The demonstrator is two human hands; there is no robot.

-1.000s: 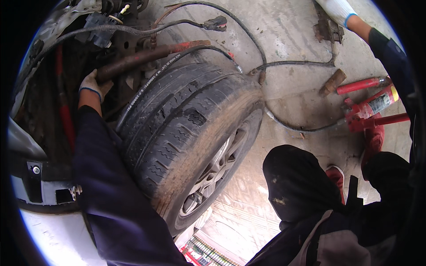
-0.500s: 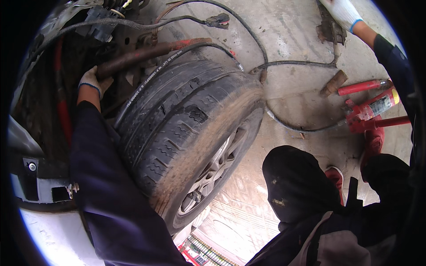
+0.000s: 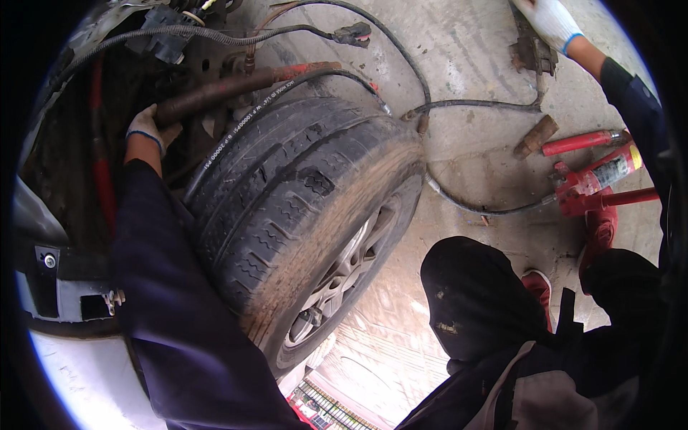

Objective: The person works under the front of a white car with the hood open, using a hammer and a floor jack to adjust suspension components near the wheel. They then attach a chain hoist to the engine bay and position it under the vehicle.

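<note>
My left hand (image 3: 149,131), in a white work glove, is wrapped round the near end of a rusty red-brown hydraulic cylinder (image 3: 215,95). That cylinder lies slanted in the wheel bay, its red far end above the tyre (image 3: 308,165). A black hydraulic hose (image 3: 244,122) curves from that far end and runs beside the tyre. At the top right my gloved right hand (image 3: 552,25) reaches over a rusty metal piece (image 3: 534,56); its fingers are partly cut off by the picture's edge, so I cannot see whether they grip anything.
A red hand pump (image 3: 591,179) lies on the floor to the right, joined to a hose. Near it are a red bar (image 3: 577,143) and a rusty block (image 3: 537,136). A corrugated cable (image 3: 222,41) hangs above the cylinder. Car bodywork (image 3: 79,358) borders the left.
The view has shifted very slightly. Both hands keep their places, and the cylinder stays in my left hand.
</note>
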